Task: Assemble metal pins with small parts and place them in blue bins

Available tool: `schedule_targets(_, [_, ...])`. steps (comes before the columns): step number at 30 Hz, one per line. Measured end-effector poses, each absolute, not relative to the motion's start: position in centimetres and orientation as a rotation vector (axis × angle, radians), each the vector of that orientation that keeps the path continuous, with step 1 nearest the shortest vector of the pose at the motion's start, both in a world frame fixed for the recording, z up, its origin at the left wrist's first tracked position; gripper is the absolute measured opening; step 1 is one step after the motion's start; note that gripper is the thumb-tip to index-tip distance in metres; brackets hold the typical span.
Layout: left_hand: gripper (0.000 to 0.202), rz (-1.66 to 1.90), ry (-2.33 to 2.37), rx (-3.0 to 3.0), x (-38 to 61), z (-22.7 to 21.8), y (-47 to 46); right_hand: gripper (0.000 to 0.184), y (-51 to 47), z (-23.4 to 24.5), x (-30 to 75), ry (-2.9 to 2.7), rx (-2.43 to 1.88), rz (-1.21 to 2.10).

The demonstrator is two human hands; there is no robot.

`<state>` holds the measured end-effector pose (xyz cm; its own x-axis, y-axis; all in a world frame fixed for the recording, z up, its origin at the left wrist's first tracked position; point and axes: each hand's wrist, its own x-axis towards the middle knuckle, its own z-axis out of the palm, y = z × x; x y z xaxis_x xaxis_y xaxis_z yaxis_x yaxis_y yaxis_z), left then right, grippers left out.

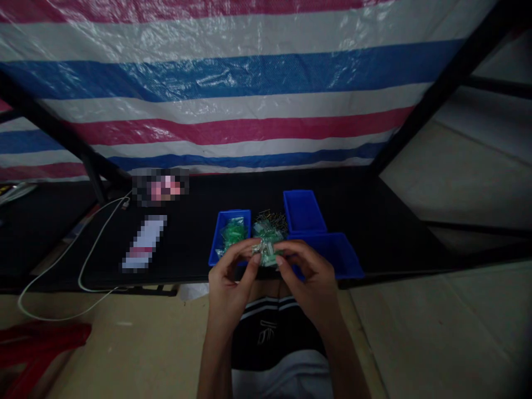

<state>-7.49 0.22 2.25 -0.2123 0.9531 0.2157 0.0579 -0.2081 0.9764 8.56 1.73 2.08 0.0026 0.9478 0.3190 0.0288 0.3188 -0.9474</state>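
Note:
My left hand [231, 281] and my right hand [311, 281] meet over the front edge of a black table [191, 249]. Together their fingertips pinch a small green part with metal pins [266, 254]. Just behind them lies a loose pile of green parts and metal pins [269, 226]. To the left of the pile, a blue tray [217, 239] holds several green parts [233, 230]. Right of the pile a second blue tray [303, 210] stands, and a third blue tray [343, 256] lies partly behind my right hand.
A white cable [89, 249] loops off the table's left side. Two blurred-out items [160, 187] [143, 244] lie left of the trays. A striped red, white and blue tarp [233, 88] hangs behind, crossed by black frame bars [436, 88]. Red cloth [37, 343] lies lower left.

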Motion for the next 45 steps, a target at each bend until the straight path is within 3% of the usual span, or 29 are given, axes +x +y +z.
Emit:
schedule_targets(2, [0.043, 1.562, 1.235, 1.213, -7.4, 2.1, 0.4, 0.038, 1.8, 1.8, 8.2, -1.315, -0.979, 0.967])
schedule_targets(4, [0.052, 1.557, 1.202, 1.15, -7.4, 2.0, 0.5, 0.048, 1.9, 1.4, 8.0, -1.268, -0.972, 1.006])
schedule_targets(9, [0.018, 1.461, 1.351, 1.238, -8.0, 1.5, 0.9, 0.016, 2.0, 1.0, 8.0, -1.245, -0.97, 0.988])
schedule_targets(13, [0.015, 1.491, 1.386, 1.312, -8.3, 1.6, 0.7, 0.006, 2.1, 1.4, 8.3, -1.265, -0.989, 0.919])
schedule_targets(19, [0.025, 1.496, 1.236, 1.105, -7.6, 3.0, 0.0, 0.021, 2.0, 2.2, 8.5, -1.461, -0.964, 0.74])
schedule_targets(23, [0.017, 1.564, 1.211, 1.144, -7.6, 2.8, 0.5, 0.026, 1.9, 2.5, 8.6, -1.488, -0.951, 0.711])
schedule_targets(31, [0.009, 1.616, 1.333, 1.276, -8.1, 2.1, 0.4, 0.02, 1.7, 2.1, 8.8, -1.439, -0.99, 0.951])
schedule_targets(41, [0.016, 1.847, 1.742, 1.199, -11.0, 1.6, -0.1, 0.02, 1.9, 2.4, 9.1, -1.355, -1.051, 0.939])
schedule_targets(45, [0.015, 1.776, 1.868, 1.312, -12.1, 1.5, 0.0, 0.02, 1.8, 2.5, 9.1, -1.315, -1.079, 0.935])
